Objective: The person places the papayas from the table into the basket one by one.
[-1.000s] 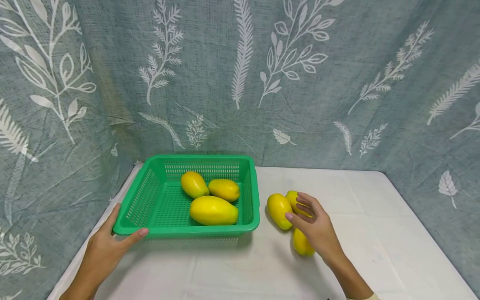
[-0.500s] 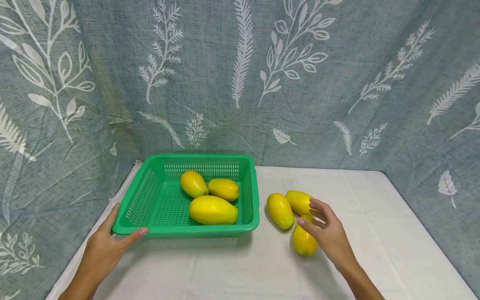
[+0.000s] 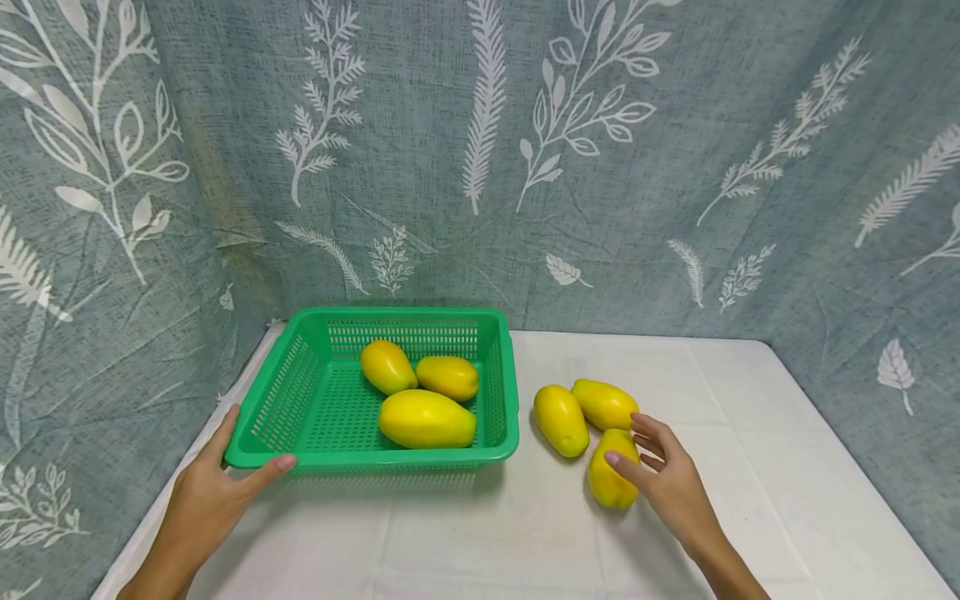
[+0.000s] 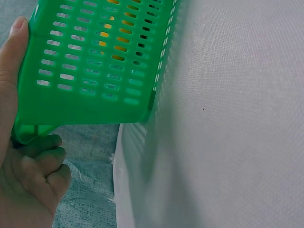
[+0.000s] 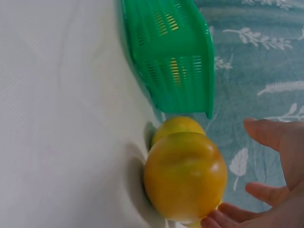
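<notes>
My left hand [image 3: 213, 500] grips the front left corner of a green plastic basket [image 3: 270, 461], thumb over the front rim and fingers at the side; its curled fingers [image 4: 50, 166] show below the rim in the left wrist view. Inside the basket lie a large yellow papaya [image 3: 427, 419] and two smaller ones [image 3: 387, 367]. My right hand [image 3: 671, 483] is spread beside the nearest loose papaya [image 3: 613, 479], thumb over it in the head view. In the right wrist view, fingertips reach that fruit's edge [image 5: 185, 175]; firm contact is unclear.
Two more papayas, one on the left [image 3: 561, 421] and one behind [image 3: 605, 404], lie on the white tablecloth [image 3: 750, 467] right of the basket. A grey-green leaf-patterned curtain [image 3: 420, 150] stands behind and along both sides.
My right hand has drawn back rightward and nearer from over the papayas, uncovering the rear one, and has come round the nearest. That papaya has shifted slightly right. The left hand keeps its place.
</notes>
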A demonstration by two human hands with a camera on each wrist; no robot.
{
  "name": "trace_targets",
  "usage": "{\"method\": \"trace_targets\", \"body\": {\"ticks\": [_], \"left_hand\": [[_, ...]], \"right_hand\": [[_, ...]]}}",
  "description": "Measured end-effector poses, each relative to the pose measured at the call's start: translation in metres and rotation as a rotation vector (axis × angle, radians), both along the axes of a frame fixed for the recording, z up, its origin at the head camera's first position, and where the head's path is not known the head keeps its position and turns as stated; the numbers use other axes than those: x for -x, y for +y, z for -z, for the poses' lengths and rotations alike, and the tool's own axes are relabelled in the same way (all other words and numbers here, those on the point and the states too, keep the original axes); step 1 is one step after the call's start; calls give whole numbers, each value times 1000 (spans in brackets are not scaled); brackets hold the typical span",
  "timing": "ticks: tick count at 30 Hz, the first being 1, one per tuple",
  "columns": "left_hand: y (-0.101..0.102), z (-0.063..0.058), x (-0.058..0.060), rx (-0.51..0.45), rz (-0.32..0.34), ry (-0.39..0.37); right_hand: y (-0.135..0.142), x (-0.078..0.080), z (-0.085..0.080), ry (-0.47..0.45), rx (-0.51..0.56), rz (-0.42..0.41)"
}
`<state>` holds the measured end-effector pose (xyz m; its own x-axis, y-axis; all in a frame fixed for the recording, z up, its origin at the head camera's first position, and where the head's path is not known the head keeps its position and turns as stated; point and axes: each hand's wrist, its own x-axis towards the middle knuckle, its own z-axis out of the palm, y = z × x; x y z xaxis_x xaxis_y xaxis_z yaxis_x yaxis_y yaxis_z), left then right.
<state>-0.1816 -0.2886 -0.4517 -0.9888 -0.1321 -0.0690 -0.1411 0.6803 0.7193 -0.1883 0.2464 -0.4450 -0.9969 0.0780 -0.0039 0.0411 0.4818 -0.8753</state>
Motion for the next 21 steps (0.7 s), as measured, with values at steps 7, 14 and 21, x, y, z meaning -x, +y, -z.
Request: {"method": "trace_targets", "body": {"ticks": [7, 14, 21], "left_hand": [[-1, 0, 0, -2, 2, 0], [-1, -1, 0, 4, -6, 5], [0, -1, -1, 3, -9, 23]], "right_hand": [[3, -1, 5, -26, -13, 15], [6, 0, 9, -97, -6, 23], [5, 0, 15, -145, -24, 21]]}}
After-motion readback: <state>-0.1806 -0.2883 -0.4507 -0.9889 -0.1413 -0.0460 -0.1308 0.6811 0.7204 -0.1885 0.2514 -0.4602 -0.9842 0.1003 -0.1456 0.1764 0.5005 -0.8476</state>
